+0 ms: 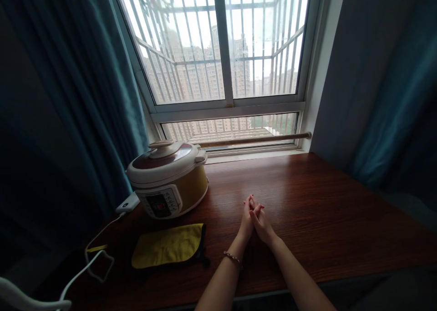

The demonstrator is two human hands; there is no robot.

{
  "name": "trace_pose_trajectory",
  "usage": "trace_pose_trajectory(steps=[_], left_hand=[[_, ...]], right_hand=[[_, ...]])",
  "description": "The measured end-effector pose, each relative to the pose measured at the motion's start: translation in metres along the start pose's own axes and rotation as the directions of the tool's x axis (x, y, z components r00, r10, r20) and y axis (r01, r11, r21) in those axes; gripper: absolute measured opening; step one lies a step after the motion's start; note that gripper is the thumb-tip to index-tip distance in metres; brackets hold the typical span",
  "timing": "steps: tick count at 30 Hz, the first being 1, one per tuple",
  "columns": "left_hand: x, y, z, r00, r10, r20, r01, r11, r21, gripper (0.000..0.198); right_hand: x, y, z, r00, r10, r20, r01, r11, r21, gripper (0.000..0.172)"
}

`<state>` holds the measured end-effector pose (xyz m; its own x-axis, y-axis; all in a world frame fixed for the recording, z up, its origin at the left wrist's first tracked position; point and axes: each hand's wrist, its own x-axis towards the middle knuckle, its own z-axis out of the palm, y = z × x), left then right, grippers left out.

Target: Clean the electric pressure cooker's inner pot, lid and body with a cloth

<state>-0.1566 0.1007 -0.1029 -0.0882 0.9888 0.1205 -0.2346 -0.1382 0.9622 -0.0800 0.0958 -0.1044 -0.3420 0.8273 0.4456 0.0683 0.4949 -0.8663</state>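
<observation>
My left hand and my right hand are pressed together palm to palm over the middle of the dark wooden table, fingers interlocked at the tips. Neither holds anything. A beaded bracelet circles my left wrist. To the left stands a yellow and white electric pressure cooker with its lid on. A folded yellow cloth lies flat in front of it, a short way left of my left forearm.
A white power bank with a white cable lies at the table's left edge. Teal curtains hang on both sides. A barred window and a wooden rod run behind the table.
</observation>
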Motion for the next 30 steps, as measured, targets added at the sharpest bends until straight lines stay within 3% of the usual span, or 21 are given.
trace_pose_trajectory(steps=[22,27,30], left_hand=[[-0.002,0.004,0.001,1.000,0.010,0.007,-0.010,1.000,-0.005,0.069],[-0.017,0.019,-0.002,0.990,0.127,-0.064,-0.117,0.983,0.141,0.069],[-0.043,0.038,-0.020,0.976,0.170,-0.134,-0.108,0.919,0.379,0.062]], right_hand=[[0.000,-0.003,0.000,1.000,0.000,0.002,0.000,1.000,-0.003,0.064],[-0.002,-0.004,0.001,0.999,-0.007,-0.050,0.008,1.000,0.025,0.063],[-0.002,-0.001,0.001,0.997,0.021,-0.070,-0.021,1.000,-0.002,0.064]])
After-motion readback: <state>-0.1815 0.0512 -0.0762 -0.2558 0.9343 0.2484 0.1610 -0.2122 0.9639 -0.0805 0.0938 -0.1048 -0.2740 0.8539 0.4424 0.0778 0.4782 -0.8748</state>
